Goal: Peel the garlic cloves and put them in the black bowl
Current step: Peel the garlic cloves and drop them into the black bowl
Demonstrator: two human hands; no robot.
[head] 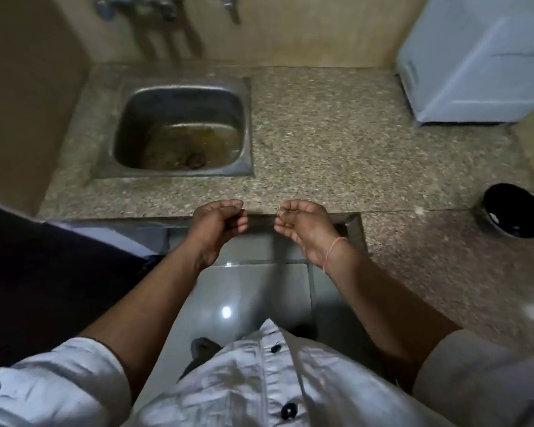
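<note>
My left hand (219, 223) and my right hand (302, 224) hover side by side just before the counter's front edge, a small gap between them. Both have curled fingers. My right hand pinches a thin pale scrap, apparently garlic skin (279, 211), between thumb and forefinger. Whatever my left hand may hold is hidden inside its curled fingers. The black bowl (520, 208) stands on the counter far to the right, with a few pale garlic pieces (494, 217) inside. No other garlic shows on the counter.
A speckled granite counter (336, 134) runs ahead. A steel sink (248, 127) with murky water is set in at the left, taps (167, 7) above it. A pale blue box (475, 66) stands back right. A dark object (28, 272) lies low left.
</note>
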